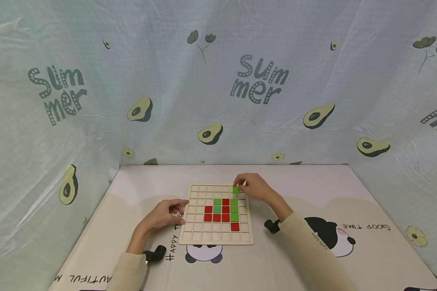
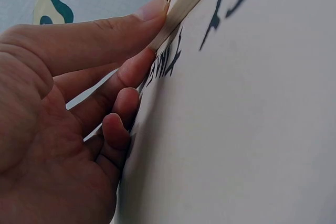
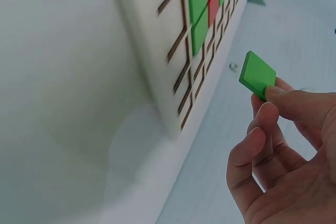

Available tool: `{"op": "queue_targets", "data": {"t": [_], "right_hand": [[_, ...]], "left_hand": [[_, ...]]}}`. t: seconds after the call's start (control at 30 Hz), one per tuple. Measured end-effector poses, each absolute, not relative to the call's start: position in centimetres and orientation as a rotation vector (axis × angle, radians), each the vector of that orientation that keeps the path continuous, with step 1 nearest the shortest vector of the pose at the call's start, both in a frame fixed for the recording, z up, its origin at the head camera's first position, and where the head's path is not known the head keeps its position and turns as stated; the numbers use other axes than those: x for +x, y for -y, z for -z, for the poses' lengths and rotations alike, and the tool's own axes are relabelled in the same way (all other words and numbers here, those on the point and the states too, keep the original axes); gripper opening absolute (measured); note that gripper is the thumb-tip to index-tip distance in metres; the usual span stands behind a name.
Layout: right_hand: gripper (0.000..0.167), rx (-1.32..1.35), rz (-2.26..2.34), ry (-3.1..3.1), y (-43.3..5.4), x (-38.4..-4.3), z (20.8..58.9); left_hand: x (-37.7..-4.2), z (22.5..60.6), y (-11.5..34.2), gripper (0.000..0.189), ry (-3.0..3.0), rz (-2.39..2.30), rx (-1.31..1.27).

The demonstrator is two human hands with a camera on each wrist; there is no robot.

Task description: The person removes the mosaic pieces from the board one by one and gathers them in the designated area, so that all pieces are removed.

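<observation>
A square wooden grid board (image 1: pixel 196 227) lies on the table. Red tiles (image 1: pixel 225 209) and green tiles (image 1: pixel 234 209) fill several cells around its middle, with one red tile set lower right. Between thumb and fingertips my right hand (image 1: pixel 256 188) pinches a loose green square tile (image 3: pixel 257 74); the right wrist view shows it raised off the board, tilted. From the head it overlaps the board's far right cells. My left hand (image 1: pixel 164 213) rests at the board's left side, its index finger and thumb spread along the edge. Its other fingers bend loosely beside the wood (image 2: pixel 184 6).
A pale tablecloth (image 1: pixel 149 178) with printed pandas and lettering covers the table. Behind and at both sides hang light sheets (image 1: pixel 160 72) printed with avocados and the word "summer". Dark wrist devices (image 1: pixel 155 254) sit on both wrists.
</observation>
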State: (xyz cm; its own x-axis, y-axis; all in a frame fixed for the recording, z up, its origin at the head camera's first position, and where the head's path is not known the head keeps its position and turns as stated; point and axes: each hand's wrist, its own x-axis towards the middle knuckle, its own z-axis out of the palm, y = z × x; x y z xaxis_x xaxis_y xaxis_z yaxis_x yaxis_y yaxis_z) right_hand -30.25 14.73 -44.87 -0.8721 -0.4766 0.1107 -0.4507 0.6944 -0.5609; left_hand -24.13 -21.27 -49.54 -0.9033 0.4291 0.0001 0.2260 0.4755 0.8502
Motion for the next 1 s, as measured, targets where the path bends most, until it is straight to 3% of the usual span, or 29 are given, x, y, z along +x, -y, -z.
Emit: {"op": "queue_targets", "data": {"t": [0.6, 1.0], "right_hand": [[0.014, -0.617, 0.901, -2.898, -21.8, -32.2, 44.9], [0.016, -0.520, 0.920, -2.850, -23.5, -32.7, 46.0]], "left_hand": [[-24.2, 49.5, 21.3, 0.071, -2.528, -1.382, 0.566], [-24.2, 49.5, 21.3, 0.071, -2.510, -1.389, 0.569]]}}
